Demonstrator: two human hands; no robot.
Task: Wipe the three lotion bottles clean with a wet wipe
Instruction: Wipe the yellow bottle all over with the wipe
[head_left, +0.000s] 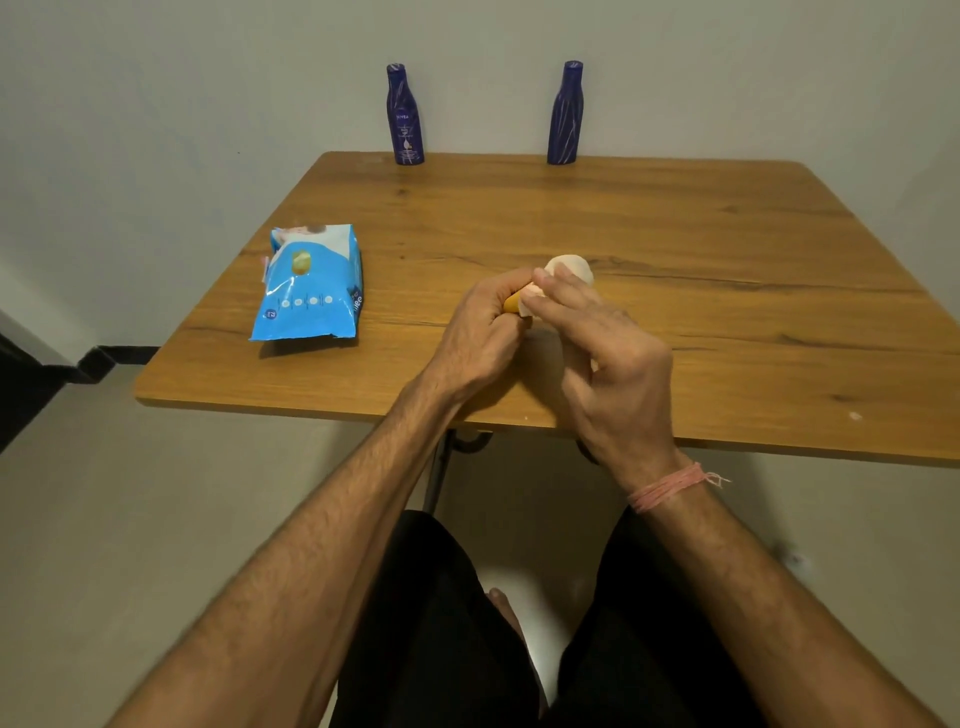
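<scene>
Two dark blue lotion bottles stand upright at the table's far edge, one at the left (404, 115) and one at the right (566, 113). Over the table's middle, my left hand (480, 332) is closed around a yellow-orange item (512, 304), mostly hidden by my fingers. My right hand (608, 353) presses a white wet wipe (569, 270) around that item. The wipe bulges out beyond my fingertips. What the wrapped item is cannot be made out.
A blue pack of wet wipes (310, 283) lies on the wooden table (727, 249) to the left of my hands. The table backs onto a pale wall. My knees in black trousers are below the near edge.
</scene>
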